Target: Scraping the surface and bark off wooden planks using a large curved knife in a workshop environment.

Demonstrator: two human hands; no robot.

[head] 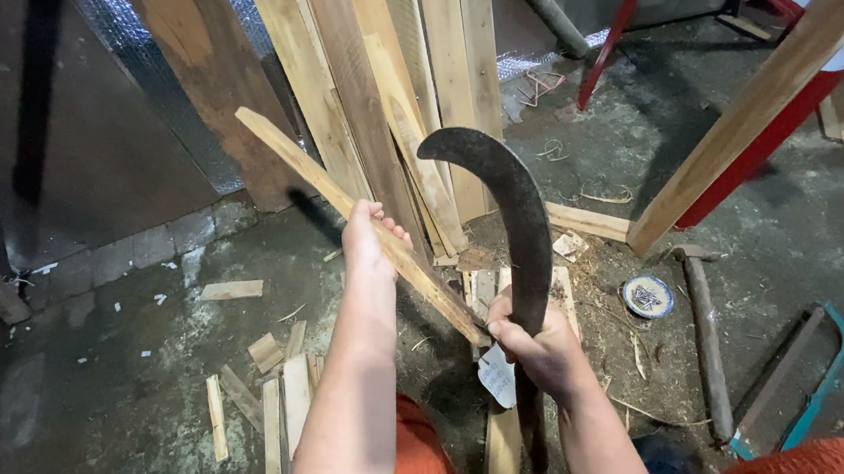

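- The left hand (370,233) is clenched around a long, thin, pale wooden slat (360,210), gripping it about midway along; the slat slopes from upper left down to its lower end, which rests just in front of the right hand.
- The right hand (539,343) grasps the handle of a dark, curved iron machete-like blade (512,210), whose hooked tip arcs up and over to the right of the slat.
- Taking the slat as the landmark: behind it lean several upright pale planks (400,78); left of and below it lie short split wood pieces (264,400) on the grey concrete floor (103,392); right of it, well apart, lie a round blue-rimmed tin lid (647,295) and a rusty hammer-like tool (707,345).
- To split cleanly, I judge the blade's edge should meet the slat along its grain, near the lower end.
- The left hand's fingers sit on the slat above the blade's path; keeping them high seems wise.
- A firm seat for the slat's foot would likely stop it skidding.
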